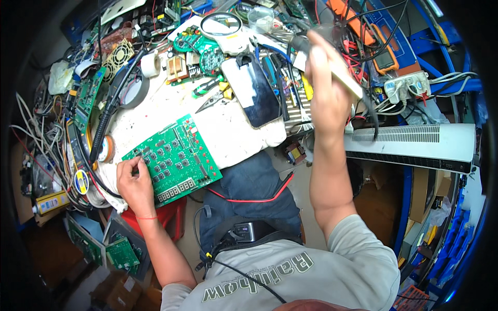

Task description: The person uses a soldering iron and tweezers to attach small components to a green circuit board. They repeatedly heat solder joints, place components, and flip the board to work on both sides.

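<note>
A green circuit board (pixel 179 165) with rows of black push buttons, small red parts and a digit display lies tilted at the near edge of the white-covered bench. My left hand (pixel 136 184) has thumb and fingertips pinched together at the board's left edge. Raised over the right side of the bench, my right hand (pixel 329 101) is closed around a pale bar-shaped tool (pixel 345 80). Its kind is unclear, as motion smears its front end; a dark cord (pixel 372 122) hangs by its rear. Pliers (pixel 210 101) and a dark-screened phone (pixel 258 96) lie beyond the board.
A magnifier (pixel 221 26), tape rolls (pixel 134 89), and loose boards crowd the far and left bench. At right are an orange multimeter (pixel 384 52), a power strip (pixel 407 87) and a long white vented unit (pixel 415 147). A red strip (pixel 254 199) crosses my lap.
</note>
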A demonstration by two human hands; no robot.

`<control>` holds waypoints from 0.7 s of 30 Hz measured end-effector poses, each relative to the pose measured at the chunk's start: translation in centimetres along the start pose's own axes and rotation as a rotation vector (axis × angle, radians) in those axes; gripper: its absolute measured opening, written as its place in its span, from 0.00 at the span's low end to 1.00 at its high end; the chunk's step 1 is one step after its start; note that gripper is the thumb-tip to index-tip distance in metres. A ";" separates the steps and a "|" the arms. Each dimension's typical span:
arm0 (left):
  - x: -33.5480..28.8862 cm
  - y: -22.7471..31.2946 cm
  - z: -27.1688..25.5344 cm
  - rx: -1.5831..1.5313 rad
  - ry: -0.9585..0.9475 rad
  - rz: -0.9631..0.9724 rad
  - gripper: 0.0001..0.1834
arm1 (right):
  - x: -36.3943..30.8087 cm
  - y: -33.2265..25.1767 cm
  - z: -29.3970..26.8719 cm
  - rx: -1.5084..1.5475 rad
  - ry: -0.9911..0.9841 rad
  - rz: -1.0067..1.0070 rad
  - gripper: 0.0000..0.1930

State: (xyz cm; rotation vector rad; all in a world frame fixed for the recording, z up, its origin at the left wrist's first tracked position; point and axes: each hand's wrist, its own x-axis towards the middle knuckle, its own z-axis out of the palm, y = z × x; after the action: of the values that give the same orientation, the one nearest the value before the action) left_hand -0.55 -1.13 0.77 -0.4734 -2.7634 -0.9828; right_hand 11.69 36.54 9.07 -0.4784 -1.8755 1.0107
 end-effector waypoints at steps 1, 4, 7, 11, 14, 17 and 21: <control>0.1 -0.1 0.1 -0.012 0.017 0.026 0.06 | 2.6 1.2 0.2 -0.025 0.042 0.021 0.19; 0.0 0.0 0.0 -0.011 0.006 0.010 0.05 | 10.8 5.3 2.4 0.104 0.048 0.103 0.17; 0.0 0.2 0.1 -0.016 0.018 0.000 0.05 | 16.4 9.1 4.0 -0.272 -0.009 0.295 0.27; -0.1 0.3 0.2 -0.040 0.029 -0.004 0.04 | 20.9 14.5 8.5 0.180 -0.073 0.331 0.17; -0.1 0.5 0.2 -0.063 0.046 0.006 0.03 | 23.5 18.1 11.3 0.338 -0.026 0.297 0.16; -0.3 0.6 0.3 -0.067 0.059 -0.002 0.04 | 25.1 21.1 12.9 0.408 -0.031 0.342 0.17; -0.4 0.5 0.4 -0.060 0.064 -0.011 0.05 | 26.3 23.0 14.0 0.396 -0.091 0.532 0.16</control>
State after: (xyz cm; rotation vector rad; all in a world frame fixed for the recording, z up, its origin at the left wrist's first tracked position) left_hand -0.06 -0.60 0.61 -0.4282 -2.6893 -1.0664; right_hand -15.42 61.48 1.51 -0.7174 -1.5942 1.7384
